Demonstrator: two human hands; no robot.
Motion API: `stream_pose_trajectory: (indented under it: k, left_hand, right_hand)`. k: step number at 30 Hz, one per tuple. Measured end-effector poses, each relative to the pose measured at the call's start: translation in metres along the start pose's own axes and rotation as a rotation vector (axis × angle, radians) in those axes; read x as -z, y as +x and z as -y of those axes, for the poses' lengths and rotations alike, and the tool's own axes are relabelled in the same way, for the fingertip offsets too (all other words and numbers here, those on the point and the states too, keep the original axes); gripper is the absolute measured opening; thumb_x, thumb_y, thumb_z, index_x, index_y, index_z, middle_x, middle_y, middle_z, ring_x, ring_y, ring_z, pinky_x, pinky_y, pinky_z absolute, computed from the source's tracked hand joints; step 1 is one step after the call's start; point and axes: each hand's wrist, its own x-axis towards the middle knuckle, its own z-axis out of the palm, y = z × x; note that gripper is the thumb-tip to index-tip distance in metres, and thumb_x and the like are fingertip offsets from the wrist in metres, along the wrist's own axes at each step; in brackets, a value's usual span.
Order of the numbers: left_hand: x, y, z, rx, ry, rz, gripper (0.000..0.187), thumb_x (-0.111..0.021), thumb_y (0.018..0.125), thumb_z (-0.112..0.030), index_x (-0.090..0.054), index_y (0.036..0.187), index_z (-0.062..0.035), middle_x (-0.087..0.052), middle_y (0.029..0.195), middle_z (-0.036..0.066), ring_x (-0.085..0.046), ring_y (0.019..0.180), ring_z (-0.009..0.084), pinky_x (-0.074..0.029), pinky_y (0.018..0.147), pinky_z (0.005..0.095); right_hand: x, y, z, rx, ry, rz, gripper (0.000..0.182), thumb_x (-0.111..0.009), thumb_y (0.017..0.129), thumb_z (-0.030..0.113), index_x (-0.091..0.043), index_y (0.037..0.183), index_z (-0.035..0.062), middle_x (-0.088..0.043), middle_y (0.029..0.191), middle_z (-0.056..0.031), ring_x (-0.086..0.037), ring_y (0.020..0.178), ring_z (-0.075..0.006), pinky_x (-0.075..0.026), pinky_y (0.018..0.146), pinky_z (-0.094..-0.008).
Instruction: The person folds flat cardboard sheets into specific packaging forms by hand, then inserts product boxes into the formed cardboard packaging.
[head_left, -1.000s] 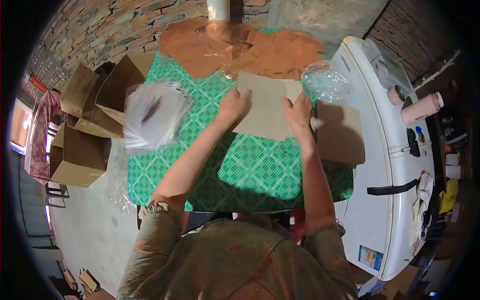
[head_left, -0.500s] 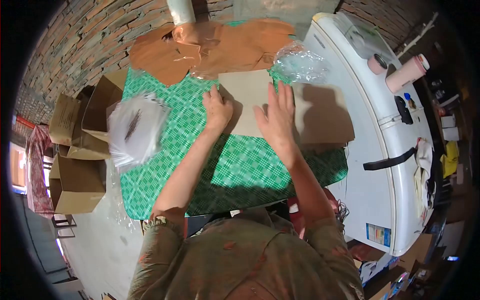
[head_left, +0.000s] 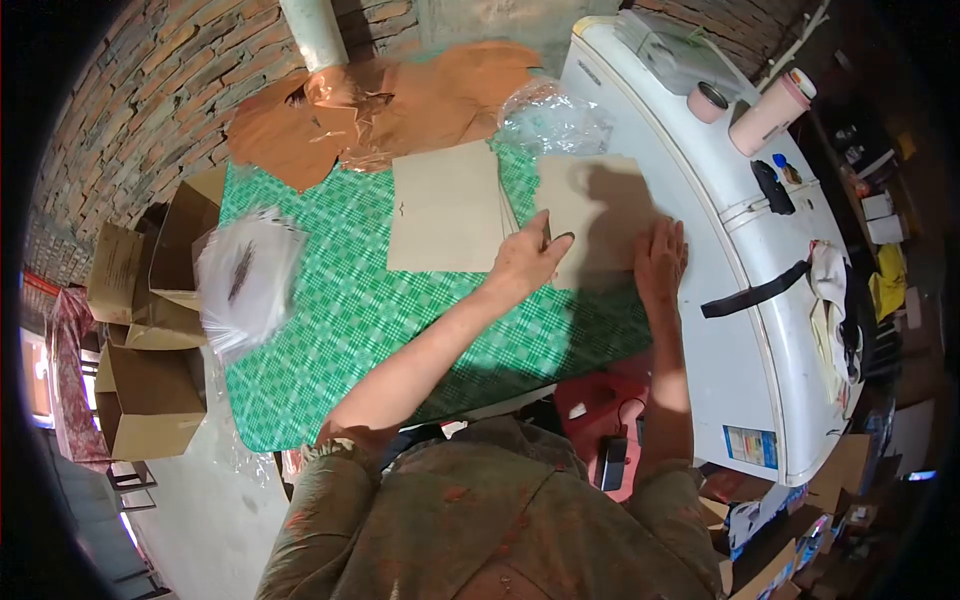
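Observation:
Two piles of beige cardboard sheets lie side by side on the green checked tablecloth (head_left: 330, 330). The left pile (head_left: 445, 210) is slightly fanned along its right side. Partly in shadow, the right pile (head_left: 590, 215) sits between my hands. My left hand (head_left: 525, 258) is at the lower left edge of that pile, near the left pile's corner too, thumb and index finger spread apart. Along the right pile's right edge rests my right hand (head_left: 661, 262), its fingers stretched out and touching the edge. Neither hand is closed round a sheet.
Clear plastic sleeves (head_left: 250, 280) lie at the table's left, beside open cardboard boxes (head_left: 150, 400). Brown sheeting (head_left: 430, 105) and crumpled clear plastic (head_left: 555, 118) cover the back. A white fridge (head_left: 730, 370) lines the right side, with a pink bottle (head_left: 770, 115) on it.
Both hands have moved right, from the left pile to the edges of the right pile. The view has shifted, and a red stool under the table now shows more.

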Motion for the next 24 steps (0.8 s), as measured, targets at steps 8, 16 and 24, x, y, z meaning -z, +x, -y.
stream_pose_trajectory:
  k: [8, 16, 24]
  left_hand:
    - [-0.018, -0.016, 0.01, 0.007, -0.253, -0.055, 0.049, -0.06, 0.096, -0.013, -0.04, 0.136, 0.0093, -0.063, 0.072, 0.009, -0.064, 0.059, 0.0161, -0.054, 0.054, 0.0295]
    - [-0.016, -0.019, 0.023, -0.037, -0.168, -0.162, 0.026, -0.063, 0.096, -0.016, -0.05, 0.105, 0.0052, -0.055, 0.064, 0.004, -0.058, 0.054, 0.0121, -0.052, 0.049, 0.0275]
    - [-0.003, -0.024, 0.014, 0.141, -0.602, -0.176, 0.024, -0.065, 0.097, -0.024, -0.053, 0.092, -0.0034, -0.057, 0.068, 0.0, -0.054, 0.054, 0.0081, -0.047, 0.046, 0.0244]
  right_hand:
    - [0.013, -0.004, 0.002, 0.093, 0.09, -0.012, 0.048, -0.059, 0.094, 0.026, -0.051, 0.136, 0.0046, -0.044, 0.148, -0.0144, -0.029, 0.144, -0.0366, -0.021, 0.117, -0.0528]
    - [0.021, -0.02, 0.02, 0.204, 0.093, -0.007, 0.047, -0.057, 0.096, 0.025, -0.05, 0.137, 0.002, -0.045, 0.147, -0.0138, -0.031, 0.143, -0.0362, -0.022, 0.117, -0.0516]
    - [0.025, -0.031, 0.027, 0.302, 0.132, -0.034, 0.044, -0.057, 0.097, 0.024, -0.053, 0.133, 0.0004, -0.047, 0.146, -0.0128, -0.03, 0.144, -0.0358, -0.019, 0.118, -0.0529]
